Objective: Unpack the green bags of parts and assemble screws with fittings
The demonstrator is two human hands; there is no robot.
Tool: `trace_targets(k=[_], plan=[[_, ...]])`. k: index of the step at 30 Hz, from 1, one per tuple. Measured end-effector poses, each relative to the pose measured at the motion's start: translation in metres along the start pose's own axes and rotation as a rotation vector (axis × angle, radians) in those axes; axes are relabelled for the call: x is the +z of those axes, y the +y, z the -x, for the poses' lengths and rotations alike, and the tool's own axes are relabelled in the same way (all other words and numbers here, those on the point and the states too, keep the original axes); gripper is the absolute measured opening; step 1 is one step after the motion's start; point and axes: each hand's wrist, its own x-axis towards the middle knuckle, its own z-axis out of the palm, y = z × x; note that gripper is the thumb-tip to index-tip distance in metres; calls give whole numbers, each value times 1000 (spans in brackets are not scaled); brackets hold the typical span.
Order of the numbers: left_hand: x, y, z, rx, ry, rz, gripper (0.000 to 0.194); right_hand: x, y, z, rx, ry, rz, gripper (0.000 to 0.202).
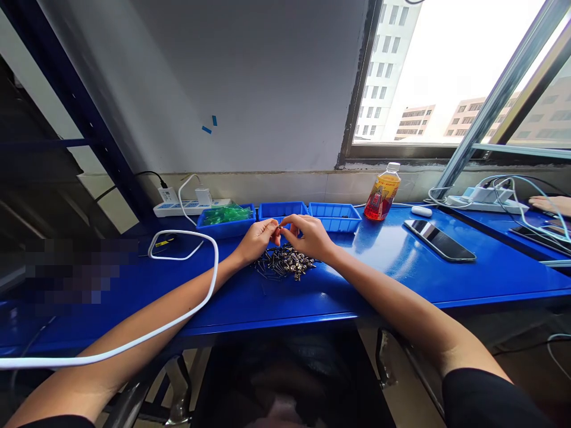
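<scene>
My left hand (259,240) and my right hand (311,236) meet above the blue table, their fingertips pinched together. Between them is a small dark metal part (280,226), too tiny to tell its exact kind. Just below my hands lies a pile of small metal parts (285,263), thin dark pins on its left and shiny brass-coloured pieces on its right. Behind my hands stand three blue bins: the left bin (227,228) holds green plastic bags (226,214), the middle bin (282,209) is partly hidden by my hands, and the right bin (339,224) has dark contents barely showing.
A white cable (214,279) loops across my left forearm. To the right are a drink bottle (382,193), a white case (422,211) and a phone (439,240). Power strips (178,208) lie by the wall. Another person's hand (551,204) rests at the far right.
</scene>
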Motion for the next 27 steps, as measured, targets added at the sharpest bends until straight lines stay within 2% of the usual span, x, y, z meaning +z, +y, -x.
trace_targets(k=[6,16,27], plan=[[1,-3,-2,-37,-41,70,40,1,1,0,-33,34,13,10],[2,-2,0,-56,6,119,32,3,1,1,-28,33,36,12],[3,-2,-2,-137,11,222,39,4,1,2,-44,9,46,12]])
